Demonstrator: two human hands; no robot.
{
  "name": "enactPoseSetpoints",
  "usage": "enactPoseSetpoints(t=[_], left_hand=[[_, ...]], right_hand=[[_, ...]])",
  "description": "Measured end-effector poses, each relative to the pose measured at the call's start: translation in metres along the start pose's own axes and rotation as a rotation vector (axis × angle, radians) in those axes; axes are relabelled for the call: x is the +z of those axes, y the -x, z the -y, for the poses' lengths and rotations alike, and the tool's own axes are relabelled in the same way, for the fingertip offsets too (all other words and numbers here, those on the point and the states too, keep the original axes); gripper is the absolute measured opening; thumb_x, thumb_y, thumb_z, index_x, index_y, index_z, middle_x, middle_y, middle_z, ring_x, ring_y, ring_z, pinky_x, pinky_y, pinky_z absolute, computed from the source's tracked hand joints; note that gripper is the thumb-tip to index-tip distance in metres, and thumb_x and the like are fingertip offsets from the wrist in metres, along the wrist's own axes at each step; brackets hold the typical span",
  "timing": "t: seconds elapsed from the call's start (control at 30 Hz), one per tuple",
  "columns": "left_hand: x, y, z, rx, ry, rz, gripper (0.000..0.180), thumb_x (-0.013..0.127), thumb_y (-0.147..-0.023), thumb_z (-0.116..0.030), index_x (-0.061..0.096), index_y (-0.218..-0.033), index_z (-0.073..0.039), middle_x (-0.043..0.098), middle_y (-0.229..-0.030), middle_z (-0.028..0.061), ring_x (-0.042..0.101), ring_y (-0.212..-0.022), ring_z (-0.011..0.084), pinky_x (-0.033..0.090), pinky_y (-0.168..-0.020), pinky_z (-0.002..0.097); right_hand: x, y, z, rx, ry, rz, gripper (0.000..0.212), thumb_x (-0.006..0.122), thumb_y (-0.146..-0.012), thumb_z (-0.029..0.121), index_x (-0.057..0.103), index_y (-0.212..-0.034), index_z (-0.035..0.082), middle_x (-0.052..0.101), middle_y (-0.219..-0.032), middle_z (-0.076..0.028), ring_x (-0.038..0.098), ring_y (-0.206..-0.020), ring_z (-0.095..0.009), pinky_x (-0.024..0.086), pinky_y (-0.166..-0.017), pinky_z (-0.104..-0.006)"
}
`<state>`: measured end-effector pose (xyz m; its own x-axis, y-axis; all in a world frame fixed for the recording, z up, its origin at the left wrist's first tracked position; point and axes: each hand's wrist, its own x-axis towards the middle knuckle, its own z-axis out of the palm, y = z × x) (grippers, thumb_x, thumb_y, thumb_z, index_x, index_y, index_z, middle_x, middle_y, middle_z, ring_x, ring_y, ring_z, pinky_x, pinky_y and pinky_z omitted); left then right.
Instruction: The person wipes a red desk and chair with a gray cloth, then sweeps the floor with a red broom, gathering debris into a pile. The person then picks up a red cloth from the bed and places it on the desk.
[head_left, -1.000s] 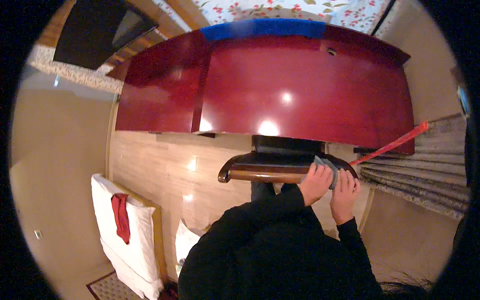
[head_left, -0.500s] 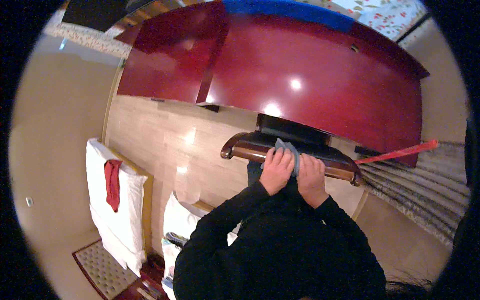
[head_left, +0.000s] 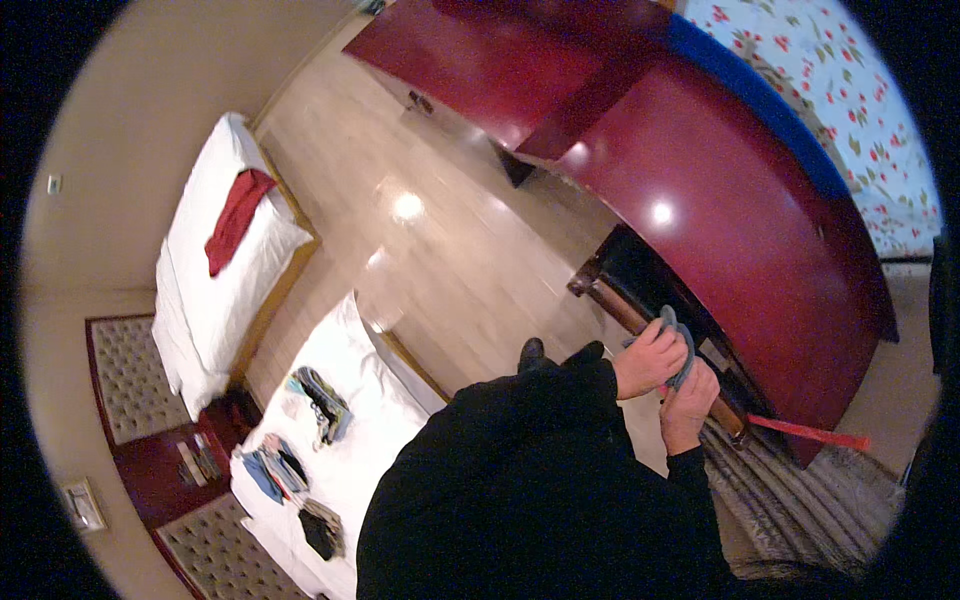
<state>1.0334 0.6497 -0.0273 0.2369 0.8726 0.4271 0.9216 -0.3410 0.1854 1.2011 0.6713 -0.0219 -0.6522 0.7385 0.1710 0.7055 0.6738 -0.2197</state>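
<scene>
Both hands are closed on a grey-blue cloth [head_left: 685,342] at the top rail of a chair [head_left: 622,306] with dark brown wood and black padding. My left hand [head_left: 650,360] has its fingers bent over the cloth. Just beside it, nearer the rail's right end, my right hand [head_left: 692,408] grips the cloth's lower part. Much of the cloth is hidden under the fingers. The chair stands close against a glossy dark red desk [head_left: 740,200].
Left of me is a white bed [head_left: 385,385] with several folded clothes [head_left: 322,405]. Farther left, another white bed [head_left: 190,310] bears a red cloth [head_left: 238,220]. A long red strip [head_left: 815,432] sticks out past the chair by a grey curtain [head_left: 775,500].
My view has swung to the left, so more of the beds shows and the desk and chair appear farther right and tilted. Both hands still hold the cloth at the chair rail.
</scene>
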Motion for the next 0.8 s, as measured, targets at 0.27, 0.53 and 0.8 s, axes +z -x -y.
enactPoseSetpoints(t=[0.27, 0.53, 0.8], left_hand=[[-0.019, 0.03, 0.035, -0.235, -0.323, -0.068, 0.038, 0.049, -0.083, -0.025, 0.06, -0.114, -0.006, 0.056, -0.119, 0.0105, 0.044, -0.126, 0.0309, 0.014, -0.113, 0.055], [-0.024, 0.041, 0.06, -0.277, -0.252, -0.071, 0.042, 0.047, -0.086, -0.024, 0.058, -0.116, 0.003, 0.055, -0.121, 0.0188, 0.042, -0.126, 0.0398, 0.014, -0.114, 0.0553], [-0.015, 0.034, 0.037, -0.22, -0.229, -0.069, 0.041, 0.047, -0.088, -0.024, 0.056, -0.12, 0.001, 0.054, -0.124, 0.018, 0.038, -0.13, 0.0381, 0.007, -0.117, 0.055]], right_hand=[[0.013, -0.054, 0.046, -0.096, -0.032, 0.05, 0.05, 0.055, -0.088, 0.02, 0.041, -0.13, -0.002, 0.048, -0.127, -0.02, 0.047, -0.113, -0.04, 0.036, -0.093, -0.0488], [0.023, -0.069, 0.061, -0.192, 0.04, 0.036, 0.048, 0.051, -0.09, 0.018, 0.04, -0.132, -0.001, 0.048, -0.129, -0.02, 0.046, -0.116, -0.039, 0.035, -0.098, -0.0484], [0.023, -0.05, 0.049, -0.06, 0.16, 0.023, 0.055, 0.059, -0.084, 0.015, 0.04, -0.132, -0.001, 0.049, -0.126, -0.018, 0.046, -0.116, -0.038, 0.035, -0.098, -0.0481]])
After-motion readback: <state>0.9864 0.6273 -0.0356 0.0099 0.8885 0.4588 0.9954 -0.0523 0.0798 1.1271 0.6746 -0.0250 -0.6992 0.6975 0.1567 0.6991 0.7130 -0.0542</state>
